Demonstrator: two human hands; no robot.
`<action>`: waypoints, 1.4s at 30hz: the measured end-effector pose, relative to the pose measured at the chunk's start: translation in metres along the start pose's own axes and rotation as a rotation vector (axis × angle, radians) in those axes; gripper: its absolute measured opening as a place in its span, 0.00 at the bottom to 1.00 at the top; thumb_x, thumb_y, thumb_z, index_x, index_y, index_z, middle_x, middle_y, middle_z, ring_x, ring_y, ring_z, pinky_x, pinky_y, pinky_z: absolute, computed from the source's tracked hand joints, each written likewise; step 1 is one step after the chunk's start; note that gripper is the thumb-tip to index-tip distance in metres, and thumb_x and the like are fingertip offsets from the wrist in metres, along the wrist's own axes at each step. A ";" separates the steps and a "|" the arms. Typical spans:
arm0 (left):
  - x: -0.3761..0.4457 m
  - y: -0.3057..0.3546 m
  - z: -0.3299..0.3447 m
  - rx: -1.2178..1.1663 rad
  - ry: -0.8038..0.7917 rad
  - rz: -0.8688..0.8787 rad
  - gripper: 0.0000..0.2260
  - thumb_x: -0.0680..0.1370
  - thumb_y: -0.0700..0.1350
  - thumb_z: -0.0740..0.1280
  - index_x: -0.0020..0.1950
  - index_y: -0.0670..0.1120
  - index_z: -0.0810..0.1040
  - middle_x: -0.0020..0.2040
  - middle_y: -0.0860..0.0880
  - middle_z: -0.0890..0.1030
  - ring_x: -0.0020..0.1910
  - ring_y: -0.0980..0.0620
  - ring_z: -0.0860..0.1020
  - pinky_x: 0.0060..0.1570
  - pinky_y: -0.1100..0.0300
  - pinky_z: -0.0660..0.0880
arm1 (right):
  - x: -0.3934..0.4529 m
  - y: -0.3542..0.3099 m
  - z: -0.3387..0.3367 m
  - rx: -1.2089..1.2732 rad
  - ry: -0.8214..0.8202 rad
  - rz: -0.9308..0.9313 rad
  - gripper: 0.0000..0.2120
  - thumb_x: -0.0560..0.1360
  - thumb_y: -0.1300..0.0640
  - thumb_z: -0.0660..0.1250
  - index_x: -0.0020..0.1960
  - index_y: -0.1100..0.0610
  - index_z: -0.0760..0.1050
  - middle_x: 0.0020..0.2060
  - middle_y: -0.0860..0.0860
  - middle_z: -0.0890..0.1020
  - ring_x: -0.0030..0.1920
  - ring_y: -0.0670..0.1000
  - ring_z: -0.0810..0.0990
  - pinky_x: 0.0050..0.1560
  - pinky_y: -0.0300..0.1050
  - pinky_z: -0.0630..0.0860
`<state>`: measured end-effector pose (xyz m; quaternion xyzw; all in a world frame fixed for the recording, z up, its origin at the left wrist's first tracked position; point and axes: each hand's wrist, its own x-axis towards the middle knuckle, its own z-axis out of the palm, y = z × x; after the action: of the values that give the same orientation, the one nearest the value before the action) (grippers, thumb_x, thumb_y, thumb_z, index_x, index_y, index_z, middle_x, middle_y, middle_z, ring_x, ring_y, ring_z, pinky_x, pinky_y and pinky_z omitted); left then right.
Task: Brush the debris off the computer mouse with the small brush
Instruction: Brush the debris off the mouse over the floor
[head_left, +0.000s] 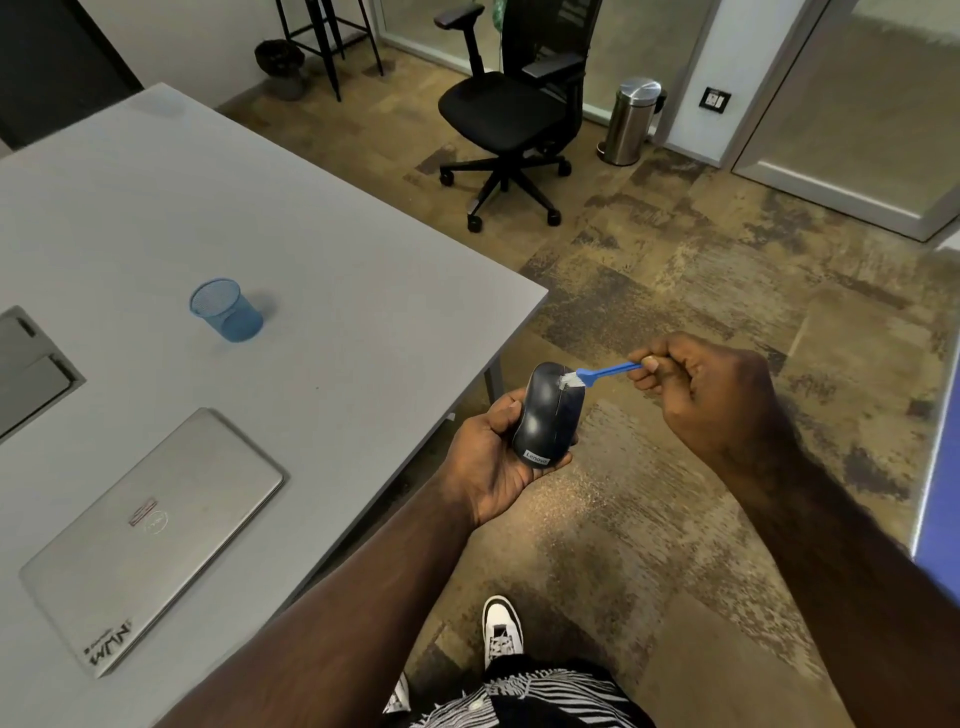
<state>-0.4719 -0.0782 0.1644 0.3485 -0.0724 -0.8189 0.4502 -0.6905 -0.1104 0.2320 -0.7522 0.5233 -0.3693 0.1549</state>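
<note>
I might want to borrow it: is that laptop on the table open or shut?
Shut. The laptop lies flat on the grey table, lid down, its stickered silver cover facing up; no screen or keyboard shows.

An office: a grey desk carries a closed silver laptop and a blue mesh pen cup; beyond the desk stand a black swivel chair, glass partitions and a steel pedal bin.

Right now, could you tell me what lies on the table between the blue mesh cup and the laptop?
Nothing: in the head view the grey table is bare between the cup and the closed laptop.
</note>
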 end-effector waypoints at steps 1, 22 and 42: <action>0.000 0.000 0.000 -0.001 0.003 -0.001 0.17 0.81 0.44 0.54 0.68 0.43 0.73 0.60 0.36 0.78 0.52 0.35 0.80 0.46 0.47 0.80 | -0.001 -0.002 -0.001 0.006 -0.018 -0.012 0.09 0.78 0.63 0.64 0.53 0.58 0.83 0.39 0.51 0.87 0.39 0.47 0.87 0.38 0.52 0.85; 0.000 0.000 0.005 0.063 0.008 0.014 0.16 0.81 0.44 0.52 0.64 0.43 0.74 0.60 0.36 0.77 0.51 0.36 0.79 0.44 0.48 0.79 | 0.001 -0.012 -0.006 -0.023 -0.065 -0.060 0.09 0.78 0.65 0.65 0.52 0.61 0.83 0.39 0.53 0.87 0.38 0.50 0.87 0.37 0.53 0.85; 0.005 0.000 0.011 0.045 -0.045 -0.017 0.17 0.82 0.43 0.54 0.68 0.43 0.72 0.60 0.36 0.77 0.51 0.35 0.79 0.43 0.48 0.79 | -0.001 -0.018 -0.010 -0.088 -0.032 -0.056 0.11 0.78 0.61 0.64 0.54 0.61 0.83 0.41 0.55 0.87 0.40 0.54 0.87 0.37 0.54 0.84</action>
<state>-0.4802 -0.0845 0.1702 0.3405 -0.0981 -0.8285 0.4337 -0.6862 -0.1005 0.2496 -0.7784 0.5152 -0.3379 0.1199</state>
